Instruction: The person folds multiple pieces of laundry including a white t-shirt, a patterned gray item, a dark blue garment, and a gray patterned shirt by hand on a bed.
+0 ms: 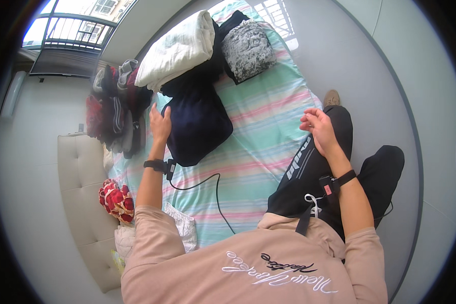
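Note:
My left hand (160,123) is beside the left edge of a folded dark navy garment (197,125), its fingers apart; whether it touches the cloth is hard to tell. My right hand (316,123) hovers near my right knee with its fingers loosely bent and nothing in it. Beyond the navy garment, a folded white cloth (178,49) lies on top of black fabric. To its right rests a folded grey and white patterned garment (249,45) on another black piece. All of these lie on a bed with a striped sheet (258,144).
A heap of mixed clothes (116,106) sits at the bed's left side. Near the tufted beige headboard (85,197) are a red patterned cloth (116,199) and a white garment (184,228). A black cable (217,193) runs from my left wrist across the sheet.

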`<state>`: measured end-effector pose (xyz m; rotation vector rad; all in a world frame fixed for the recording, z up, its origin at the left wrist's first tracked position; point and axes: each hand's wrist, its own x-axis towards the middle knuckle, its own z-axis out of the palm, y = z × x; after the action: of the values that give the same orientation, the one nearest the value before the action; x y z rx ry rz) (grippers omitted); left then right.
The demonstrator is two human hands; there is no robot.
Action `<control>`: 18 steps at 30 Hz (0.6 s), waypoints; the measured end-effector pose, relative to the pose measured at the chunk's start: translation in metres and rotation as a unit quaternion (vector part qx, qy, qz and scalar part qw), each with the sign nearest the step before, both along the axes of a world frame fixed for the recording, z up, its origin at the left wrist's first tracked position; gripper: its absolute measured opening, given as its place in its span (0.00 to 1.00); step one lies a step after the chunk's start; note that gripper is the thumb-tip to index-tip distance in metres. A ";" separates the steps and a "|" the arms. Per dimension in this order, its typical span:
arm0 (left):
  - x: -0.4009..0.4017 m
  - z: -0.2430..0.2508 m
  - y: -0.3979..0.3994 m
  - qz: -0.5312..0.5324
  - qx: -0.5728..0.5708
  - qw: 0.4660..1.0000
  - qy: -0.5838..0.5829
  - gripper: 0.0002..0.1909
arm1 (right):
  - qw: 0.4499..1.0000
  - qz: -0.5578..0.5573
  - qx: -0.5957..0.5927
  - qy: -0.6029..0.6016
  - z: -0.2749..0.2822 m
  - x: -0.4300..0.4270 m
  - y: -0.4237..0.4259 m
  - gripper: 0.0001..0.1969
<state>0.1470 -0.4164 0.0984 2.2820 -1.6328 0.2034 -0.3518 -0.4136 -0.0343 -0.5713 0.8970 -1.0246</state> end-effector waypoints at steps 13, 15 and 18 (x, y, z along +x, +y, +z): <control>-0.046 -0.069 -0.063 -0.081 0.327 0.942 -0.011 0.51 | 1.000 0.014 -0.006 -0.016 0.010 0.007 -0.004 0.10; -0.033 -0.071 -0.045 -0.128 0.308 0.942 -0.043 0.49 | 0.999 0.003 0.002 -0.041 0.006 0.009 -0.006 0.11; -0.027 -0.074 -0.026 -0.155 0.264 0.950 -0.066 0.45 | 0.999 0.005 -0.004 -0.039 0.004 0.012 -0.010 0.12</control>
<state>0.1199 -0.4420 0.0243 2.3549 -2.3147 -0.1857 -0.3401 -0.4236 -0.0304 -0.5375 0.8204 -1.0353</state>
